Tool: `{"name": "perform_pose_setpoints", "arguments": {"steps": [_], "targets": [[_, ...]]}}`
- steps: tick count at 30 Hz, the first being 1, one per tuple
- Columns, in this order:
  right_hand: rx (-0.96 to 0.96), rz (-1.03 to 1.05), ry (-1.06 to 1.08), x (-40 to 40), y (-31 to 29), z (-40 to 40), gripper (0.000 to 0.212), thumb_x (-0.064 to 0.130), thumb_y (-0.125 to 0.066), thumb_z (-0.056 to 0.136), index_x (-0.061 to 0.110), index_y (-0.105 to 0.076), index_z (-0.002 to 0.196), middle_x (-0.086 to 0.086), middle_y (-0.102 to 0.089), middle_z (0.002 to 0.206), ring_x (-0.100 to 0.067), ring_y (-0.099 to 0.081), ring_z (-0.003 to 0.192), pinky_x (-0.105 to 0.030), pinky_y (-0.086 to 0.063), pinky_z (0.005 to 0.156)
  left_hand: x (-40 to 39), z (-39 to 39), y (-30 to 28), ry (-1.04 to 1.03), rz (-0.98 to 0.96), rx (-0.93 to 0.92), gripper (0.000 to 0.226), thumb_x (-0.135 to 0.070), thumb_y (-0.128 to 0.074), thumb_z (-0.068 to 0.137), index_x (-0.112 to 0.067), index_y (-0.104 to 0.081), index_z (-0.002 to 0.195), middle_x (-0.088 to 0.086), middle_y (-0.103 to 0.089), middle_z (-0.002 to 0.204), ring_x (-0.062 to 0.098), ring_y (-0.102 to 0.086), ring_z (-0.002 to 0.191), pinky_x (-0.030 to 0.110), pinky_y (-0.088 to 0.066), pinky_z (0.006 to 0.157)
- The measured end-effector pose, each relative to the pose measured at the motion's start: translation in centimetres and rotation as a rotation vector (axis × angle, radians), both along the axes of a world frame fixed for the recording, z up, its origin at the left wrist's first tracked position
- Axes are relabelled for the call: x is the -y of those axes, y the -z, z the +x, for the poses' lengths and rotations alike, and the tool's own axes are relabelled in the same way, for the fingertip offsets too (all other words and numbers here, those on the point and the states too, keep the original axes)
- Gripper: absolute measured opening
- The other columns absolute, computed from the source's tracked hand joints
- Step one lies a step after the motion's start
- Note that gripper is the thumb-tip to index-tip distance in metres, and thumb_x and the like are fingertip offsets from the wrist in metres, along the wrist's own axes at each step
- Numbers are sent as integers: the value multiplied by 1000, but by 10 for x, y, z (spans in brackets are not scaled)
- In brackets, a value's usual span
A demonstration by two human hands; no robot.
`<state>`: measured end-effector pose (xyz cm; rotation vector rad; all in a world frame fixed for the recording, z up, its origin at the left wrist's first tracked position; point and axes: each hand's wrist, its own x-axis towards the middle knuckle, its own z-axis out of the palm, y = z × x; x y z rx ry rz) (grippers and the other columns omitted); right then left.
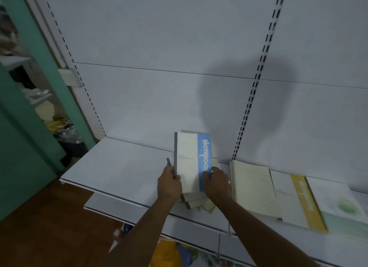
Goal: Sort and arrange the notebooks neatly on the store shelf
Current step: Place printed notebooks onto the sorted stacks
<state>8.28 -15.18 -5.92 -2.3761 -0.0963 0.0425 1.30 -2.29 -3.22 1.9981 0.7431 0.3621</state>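
left hand (pixel 169 184) — grips blue notebook (pixel 192 161) | right hand (pixel 217 184) — grips same | shelf (pixel 119 167)

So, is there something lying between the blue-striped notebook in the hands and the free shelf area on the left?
Nothing visible does. The blue-striped notebook is held by the left hand and right hand above a small stack. The shelf to its left shows only bare white surface up to the edge.

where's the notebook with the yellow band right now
In the head view, the white notebook with the yellow band lies flat on the white shelf, right of both hands, between a plain cream notebook and a pale green-covered notebook.
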Motion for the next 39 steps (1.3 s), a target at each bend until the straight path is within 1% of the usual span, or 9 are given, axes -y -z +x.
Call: {"name": "perform_pose_setpoints", "arguments": {"steps": [4, 7, 10, 14, 18, 24, 28, 32, 39], "targets": [[27, 204, 51, 8, -10, 6, 24, 32, -46, 95, 10, -54, 90, -6, -59, 87, -24, -58, 81, -28, -41, 66, 12, 5, -9, 30, -119, 105, 13, -2, -55, 91, -12, -52, 97, 5, -64, 97, 20, -61, 91, 25, -46, 80], [26, 295, 110, 27, -18, 9, 24, 26, -51, 93, 11, -52, 112, -3, -59, 100, -22, -59, 89, -29, -45, 74, 30, 15, -11, 53, -142, 122, 14, -2, -55, 91, -10, -55, 103, 5, -64, 98, 16, -59, 87, 21, -45, 73], [12, 299, 160, 66, -21, 16, 28, 23, -52, 92, 10, -50, 117, -6, -61, 104, -22, -60, 88, -29, -48, 71, 64, 30, -8, 90, -99, 127, 17, -1, -56, 90, -5, -55, 106, 8, -63, 100, 17, -57, 88, 23, -43, 73], [-7, 246, 309, 141, -14, 25, 21, 22, -52, 91, 12, -51, 110, -3, -60, 100, -16, -55, 80, -24, -43, 58, 132, 50, -2, 188, -21, 108, 19, -5, -60, 88, -4, -56, 107, 4, -61, 94, 21, -59, 88, 24, -44, 74], [7, 183, 421, 216, -4, 25, 16, 19, -55, 87, 11, -53, 101, -7, -62, 98, -20, -57, 80, -27, -43, 62, 199, 66, 8, 336, -5, 26, 26, -11, -63, 87, -5, -54, 111, 9, -67, 102, 26, -64, 93, 29, -49, 77], [-39, 26, 516, 294, 12, 22, 32, 24, -60, 86, 7, -56, 114, -11, -54, 108, -25, -61, 91, -36, -54, 74, 270, 81, 25, 498, 71, -121, 38, -21, -65, 87, -8, -50, 119, 11, -65, 109, 24, -63, 98, 31, -51, 81], [-78, -45, 533, 318, 21, 25, 35, 28, -62, 84, 8, -61, 113, -9, -58, 105, -24, -63, 89, -38, -57, 73, 294, 82, 38, 560, 205, -189, 33, -27, -62, 89, -8, -54, 115, 9, -63, 113, 22, -61, 103, 30, -49, 86], [-131, -93, 488, 327, 27, 30, 32, 27, -61, 86, 10, -62, 113, -9, -59, 108, -24, -62, 95, -31, -51, 74, 305, 83, 45, 598, 316, -268, 36, -32, -54, 93, -7, -51, 119, 11, -54, 119, 23, -55, 109, 30, -45, 91], [-148, -139, 453, 327, 37, 39, 32, 34, -61, 86, 12, -62, 110, -6, -58, 104, -23, -61, 96, -33, -52, 79, 301, 87, 47, 626, 408, -338, 34, -30, -47, 95, -6, -51, 118, 13, -48, 121, 25, -54, 107, 31, -46, 88]]}}
